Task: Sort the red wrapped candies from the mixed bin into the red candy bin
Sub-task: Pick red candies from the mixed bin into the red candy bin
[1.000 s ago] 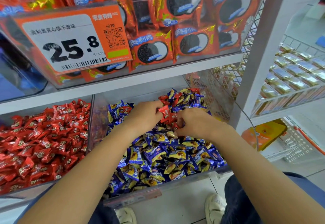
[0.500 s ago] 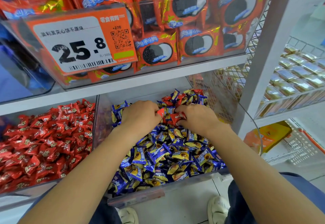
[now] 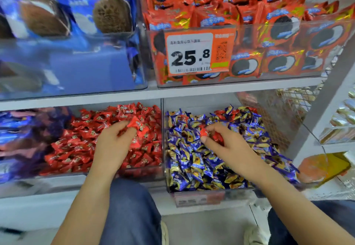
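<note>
Here, two clear bins are seen side by side on the lower shelf [image 3: 115,98], separated by a thin transparent wall. The red candy bin [image 3: 146,173], on the left, is filled with red wrapped candies [image 3: 80,144], while the mixed bin [image 3: 211,194], on the right, is heaped mostly with blue-and-gold wrapped candies [image 3: 194,168], with a few red ones scattered toward its back. The left hand [image 3: 113,144] is held over the red candy bin, its fingers curled round a small cluster of red candies [image 3: 137,124] gripped at the fingertips, just above the pile. The right hand [image 3: 224,144] is held over the mixed bin, and a red candy [image 3: 204,132] is pinched between its thumb and forefinger; a further bit of red wrapper is tucked under the curled fingers, though how many pieces are held there cannot be told. The two hands are kept apart, one on each side of the dividing wall. On the upper shelf, a bin of orange-red biscuit packs [image 3: 278,33] is fronted by a price tag [image 3: 192,52] marked 25.8, and a bin of blue biscuit packs [image 3: 67,23] is set to its left, blurred. Blue trouser legs [image 3: 130,216] and the toes of white shoes [image 3: 253,235] are seen below the shelf.
</note>
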A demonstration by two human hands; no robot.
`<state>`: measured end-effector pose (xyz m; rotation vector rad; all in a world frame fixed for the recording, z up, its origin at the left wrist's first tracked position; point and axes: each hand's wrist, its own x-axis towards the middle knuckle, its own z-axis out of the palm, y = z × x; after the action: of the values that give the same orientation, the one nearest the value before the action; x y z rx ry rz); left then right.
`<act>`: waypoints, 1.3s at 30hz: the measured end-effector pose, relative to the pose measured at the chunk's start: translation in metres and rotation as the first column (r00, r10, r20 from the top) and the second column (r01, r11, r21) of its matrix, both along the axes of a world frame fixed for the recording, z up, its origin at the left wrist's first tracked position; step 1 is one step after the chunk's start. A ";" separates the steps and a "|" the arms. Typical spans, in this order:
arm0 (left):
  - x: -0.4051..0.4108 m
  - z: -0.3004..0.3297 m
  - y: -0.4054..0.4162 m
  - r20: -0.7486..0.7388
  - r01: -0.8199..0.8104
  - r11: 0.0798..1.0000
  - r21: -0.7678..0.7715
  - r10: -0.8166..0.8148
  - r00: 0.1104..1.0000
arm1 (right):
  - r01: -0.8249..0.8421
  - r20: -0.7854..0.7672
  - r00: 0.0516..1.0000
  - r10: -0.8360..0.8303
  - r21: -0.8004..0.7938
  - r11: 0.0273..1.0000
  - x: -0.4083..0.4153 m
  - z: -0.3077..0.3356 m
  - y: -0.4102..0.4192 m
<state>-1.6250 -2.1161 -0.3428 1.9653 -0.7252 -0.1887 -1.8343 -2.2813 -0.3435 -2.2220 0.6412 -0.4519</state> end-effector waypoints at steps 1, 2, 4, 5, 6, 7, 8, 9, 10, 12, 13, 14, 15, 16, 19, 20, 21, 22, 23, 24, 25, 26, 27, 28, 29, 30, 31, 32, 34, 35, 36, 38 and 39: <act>0.010 -0.007 0.002 -0.065 -0.018 1.000 0.009 0.018 0.998 | -0.006 0.013 1.000 0.006 -0.024 1.000 0.006 0.004 0.008; 0.017 -0.012 -0.001 -0.092 -0.020 0.999 0.040 0.024 0.995 | -0.004 0.020 1.000 0.006 -0.089 0.996 0.014 0.008 0.013; 0.033 -0.017 0.008 -0.130 -0.048 0.995 0.091 0.060 0.990 | -0.046 -0.014 0.999 0.044 -0.246 0.968 0.048 0.017 0.031; 0.039 -0.020 0.012 -0.142 -0.068 0.992 0.110 0.083 0.986 | -0.075 -0.038 0.997 0.066 -0.285 0.956 0.067 0.020 0.040; 0.043 -0.021 0.015 -0.149 -0.080 0.990 0.120 0.098 0.984 | -0.110 -0.061 0.993 0.097 -0.283 0.953 0.085 0.022 0.046; 0.047 -0.023 0.018 -0.162 -0.103 0.988 0.118 0.122 0.979 | -0.151 -0.080 0.988 0.136 -0.238 0.960 0.102 0.023 0.050; 0.047 -0.022 0.022 -0.195 -0.130 0.988 0.080 0.144 0.970 | -0.191 -0.092 0.980 0.177 -0.172 0.966 0.116 0.024 0.053; 0.048 -0.022 0.024 -0.247 -0.172 0.985 0.019 0.171 0.954 | -0.225 -0.106 0.971 0.214 -0.104 0.969 0.128 0.025 0.054; 0.048 -0.019 0.026 -0.310 -0.228 0.972 -0.054 0.201 0.929 | -0.258 -0.125 0.960 0.249 -0.061 0.964 0.138 0.025 0.053; 0.049 -0.015 0.029 -0.472 -0.316 0.933 -0.173 0.203 0.858 | -0.310 -0.173 0.939 0.297 -0.052 0.949 0.145 0.027 0.049; 0.051 -0.016 0.030 -0.531 -0.321 0.923 -0.215 0.165 0.831 | -0.320 -0.186 0.934 0.304 -0.067 0.945 0.144 0.027 0.047; 0.051 -0.017 0.031 -0.560 -0.302 0.923 -0.240 0.122 0.820 | -0.317 -0.182 0.937 0.297 -0.093 0.944 0.140 0.028 0.045; 0.051 -0.017 0.031 -0.569 -0.269 0.930 -0.249 0.083 0.818 | -0.302 -0.182 0.944 0.276 -0.134 0.944 0.133 0.027 0.041; 0.050 -0.017 0.031 -0.556 -0.244 0.938 -0.246 0.070 0.828 | -0.286 -0.176 0.951 0.254 -0.184 0.941 0.125 0.026 0.037; 0.044 -0.016 0.024 -0.459 -0.207 0.955 -0.213 0.089 0.884 | -0.213 -0.121 0.974 0.194 -0.181 0.960 0.083 0.018 0.021; 0.039 -0.014 0.022 -0.400 -0.181 0.963 -0.199 0.089 0.912 | -0.177 -0.097 0.982 0.164 -0.145 0.974 0.065 0.013 0.014; 0.035 -0.013 0.020 -0.322 -0.157 0.972 -0.177 0.094 0.942 | -0.132 -0.090 0.988 0.122 -0.120 0.984 0.048 0.008 0.005; 0.031 -0.014 0.017 -0.232 -0.121 0.980 -0.160 0.081 0.969 | -0.088 -0.101 0.992 0.077 -0.111 0.990 0.030 0.003 -0.005; 0.026 -0.014 0.013 -0.137 -0.073 0.989 -0.131 0.055 0.989 | -0.046 -0.127 0.991 0.032 -0.109 0.993 0.012 -0.002 -0.015; 0.019 -0.014 0.008 -0.051 -0.015 0.996 -0.089 0.011 0.999 | -0.013 -0.161 0.987 -0.005 -0.112 0.994 -0.004 -0.006 -0.026; 0.011 -0.011 0.001 0.028 0.041 0.998 -0.039 -0.040 0.999 | 0.020 -0.209 0.977 -0.045 -0.119 0.993 -0.019 -0.008 -0.036; 0.002 -0.009 -0.005 0.094 0.083 0.997 -0.001 -0.083 0.992 | 0.041 -0.257 0.963 -0.075 -0.136 0.990 -0.031 -0.007 -0.045; -0.007 -0.005 -0.013 0.157 0.124 0.992 0.025 -0.126 0.980 | 0.060 -0.304 0.947 -0.106 -0.156 0.986 -0.041 -0.005 -0.054; -0.017 0.000 -0.021 0.226 0.158 0.987 0.042 -0.163 0.960 | 0.081 -0.333 0.933 -0.137 -0.177 0.981 -0.049 -0.003 -0.064; -0.026 0.005 -0.030 0.296 0.194 0.980 0.053 -0.200 0.934 | 0.097 -0.347 0.924 -0.162 -0.197 0.976 -0.054 0.000 -0.073; -0.036 0.010 -0.040 0.348 0.234 0.970 0.067 -0.243 0.906 | 0.106 -0.353 0.919 -0.177 -0.211 0.972 -0.056 0.001 -0.082; -0.046 0.013 -0.052 0.365 0.270 0.959 0.088 -0.283 0.887 | 0.112 -0.363 0.913 -0.186 -0.215 0.970 -0.055 0.002 -0.089; -0.053 0.016 -0.065 0.343 0.297 0.947 0.118 -0.320 0.883 | 0.124 -0.380 0.903 -0.200 -0.215 0.969 -0.053 0.003 -0.095; -0.061 0.018 -0.099 0.239 0.328 0.912 0.248 -0.385 0.891 | 0.160 -0.442 0.860 -0.257 -0.245 0.956 -0.048 -0.002 -0.106; -0.062 0.018 -0.119 0.156 0.331 0.875 0.354 -0.404 0.902 | 0.171 -0.475 0.832 -0.287 -0.273 0.947 -0.047 -0.007 -0.113; -0.060 0.017 -0.138 0.062 0.328 0.820 0.469 -0.401 0.914 | 0.183 -0.497 0.808 -0.316 -0.297 0.937 -0.046 -0.010 -0.119; -0.053 0.013 -0.171 -0.047 0.300 0.666 0.683 -0.371 0.928 | 0.253 -0.485 0.797 -0.358 -0.270 0.929 -0.046 -0.012 -0.127; -0.049 0.009 -0.183 -0.051 0.272 0.599 0.753 -0.359 0.932 | 0.311 -0.461 0.810 -0.363 -0.187 0.932 -0.045 -0.012 -0.131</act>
<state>-1.6743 -2.2992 -0.3334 2.6318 -1.2105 -0.7108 -1.8795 -2.4120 -0.3557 -2.3388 1.3273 -0.0812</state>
